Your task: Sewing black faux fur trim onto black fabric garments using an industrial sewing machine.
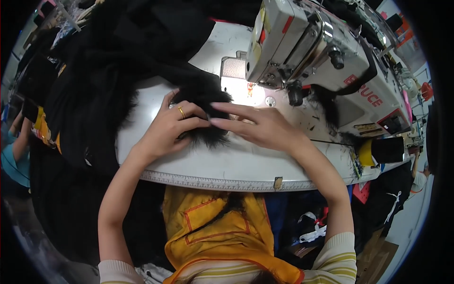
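Note:
Black fabric with a furry edge (203, 92) lies on the white sewing table (198, 161), in front of the sewing machine (283, 47). My left hand (172, 125), with a gold ring on one finger, is closed on the near end of this furry piece. Opposite it, my right hand (262, 125) reaches in from the right, its fingers outstretched and their tips touching the fur near the left fingertips. Whether the right thumb pinches the fabric is hidden. The lit needle area is just beyond my right hand.
More black fabric (132, 42) is heaped over the table's left and far side. A measuring tape (189, 181) runs along the near edge. Right of my right arm stands a yellow and black container (380, 151). Black fluff (326, 106) sits by the machine. Other people are at both sides.

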`<state>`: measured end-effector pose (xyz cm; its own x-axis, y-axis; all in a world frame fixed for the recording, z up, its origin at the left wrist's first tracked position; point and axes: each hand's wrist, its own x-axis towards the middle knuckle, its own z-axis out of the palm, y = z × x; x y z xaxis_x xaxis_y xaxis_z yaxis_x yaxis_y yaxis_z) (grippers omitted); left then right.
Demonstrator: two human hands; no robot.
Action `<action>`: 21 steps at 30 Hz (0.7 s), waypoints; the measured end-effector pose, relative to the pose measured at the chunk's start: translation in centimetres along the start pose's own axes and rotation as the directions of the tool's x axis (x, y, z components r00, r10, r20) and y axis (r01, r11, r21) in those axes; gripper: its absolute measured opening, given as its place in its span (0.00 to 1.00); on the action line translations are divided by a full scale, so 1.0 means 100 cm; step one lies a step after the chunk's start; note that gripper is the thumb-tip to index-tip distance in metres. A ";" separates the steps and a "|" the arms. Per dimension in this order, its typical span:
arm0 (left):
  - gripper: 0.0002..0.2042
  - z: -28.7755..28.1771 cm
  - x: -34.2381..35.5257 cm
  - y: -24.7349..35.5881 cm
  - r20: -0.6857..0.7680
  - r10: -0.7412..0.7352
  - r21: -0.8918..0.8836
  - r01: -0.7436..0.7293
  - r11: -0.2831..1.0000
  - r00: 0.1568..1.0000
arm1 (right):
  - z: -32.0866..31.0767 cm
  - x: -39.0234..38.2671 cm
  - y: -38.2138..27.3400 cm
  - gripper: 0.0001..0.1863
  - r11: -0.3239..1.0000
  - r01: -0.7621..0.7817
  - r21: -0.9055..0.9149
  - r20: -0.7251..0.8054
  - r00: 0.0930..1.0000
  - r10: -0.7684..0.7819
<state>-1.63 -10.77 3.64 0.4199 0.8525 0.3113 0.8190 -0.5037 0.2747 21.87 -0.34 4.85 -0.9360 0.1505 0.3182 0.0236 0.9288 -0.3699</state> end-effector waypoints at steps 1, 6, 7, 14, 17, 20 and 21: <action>0.20 -0.001 -0.004 0.002 0.015 -0.006 -0.063 0.007 0.998 1.000 | 0.006 0.009 -0.001 0.29 0.999 -0.032 0.020 -0.008 0.999 0.032; 0.14 0.003 -0.027 0.001 0.001 0.014 -0.234 -0.013 0.972 1.000 | 0.007 0.010 0.015 0.17 0.989 0.098 0.111 -0.067 0.994 -0.091; 0.12 0.002 -0.025 0.004 0.009 0.041 -0.197 -0.038 0.980 0.999 | 0.010 0.008 0.014 0.15 0.994 0.104 0.037 -0.101 0.990 -0.100; 0.10 0.007 0.001 0.050 -0.117 -0.010 0.151 0.028 0.988 0.993 | 0.021 0.000 -0.006 0.12 0.975 0.106 -0.194 -0.179 0.974 -0.142; 0.08 0.018 -0.003 0.048 -0.175 0.041 0.200 -0.005 0.980 0.984 | 0.018 -0.008 0.009 0.12 0.960 0.155 -0.232 -0.159 0.968 -0.194; 0.07 0.013 0.000 0.057 -0.200 0.096 0.306 -0.031 0.951 0.975 | 0.005 -0.011 0.013 0.12 0.947 0.178 -0.266 -0.145 0.964 -0.222; 0.07 0.010 -0.001 0.059 -0.200 0.122 0.376 -0.039 0.926 0.972 | 0.002 -0.013 0.006 0.13 0.966 0.136 -0.222 -0.096 0.982 -0.160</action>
<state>3.58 -13.66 4.33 0.4302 0.7394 0.5178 0.8889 -0.4471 -0.1000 23.04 -0.03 3.99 -0.8894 0.0316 0.4560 -0.0265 0.9924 -0.1205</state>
